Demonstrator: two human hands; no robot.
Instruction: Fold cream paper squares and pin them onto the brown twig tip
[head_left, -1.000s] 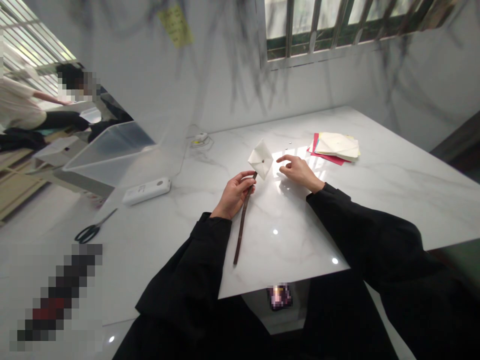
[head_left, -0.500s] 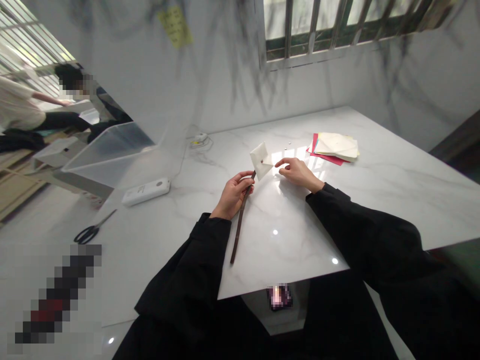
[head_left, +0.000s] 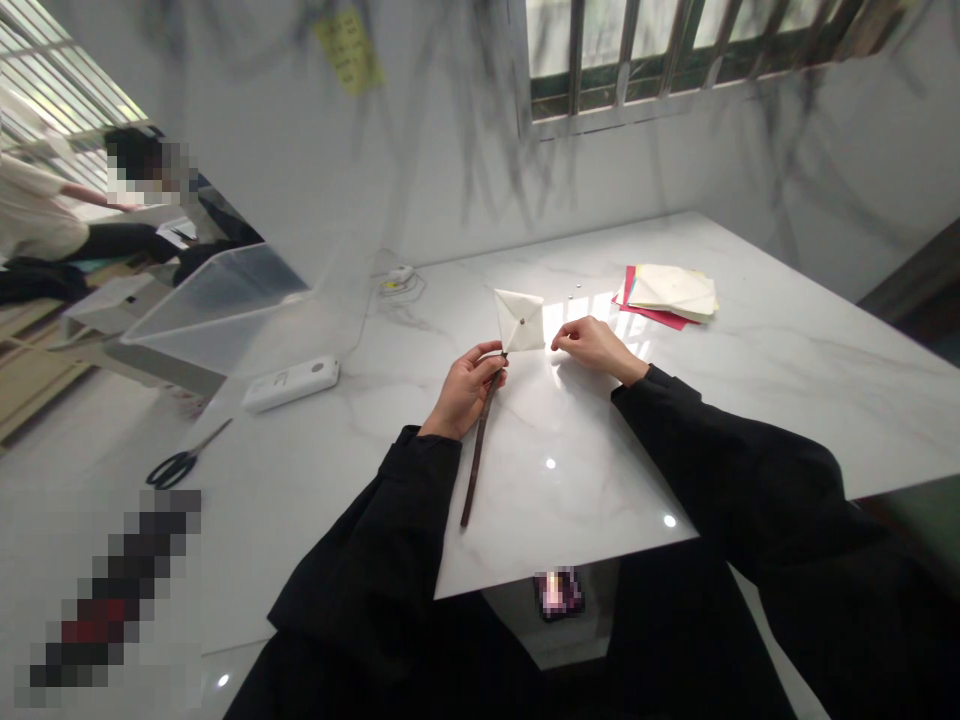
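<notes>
My left hand (head_left: 469, 388) is closed around the upper part of a thin brown stick (head_left: 477, 455), which slants down toward the table's front edge. At the stick's top is a white paper pinwheel (head_left: 529, 308), with a small dark pin at its middle and its face turned toward me. Just right of the pinwheel, a small gap away, my right hand (head_left: 592, 346) has its fingers curled in together. Nothing shows between those fingertips.
A stack of coloured paper (head_left: 671, 292) lies at the back right, with tiny beads (head_left: 578, 287) beside it. To the left are a white power strip-like box (head_left: 292, 384), scissors (head_left: 180, 462), a clear plastic bin (head_left: 217, 300) and a cable (head_left: 401, 278). Another person (head_left: 45, 215) sits far left.
The pinwheel has turned on its pin, and its face now shows squarer to me. The index finger of my right hand has curled in from being stretched out. My left hand stays put.
</notes>
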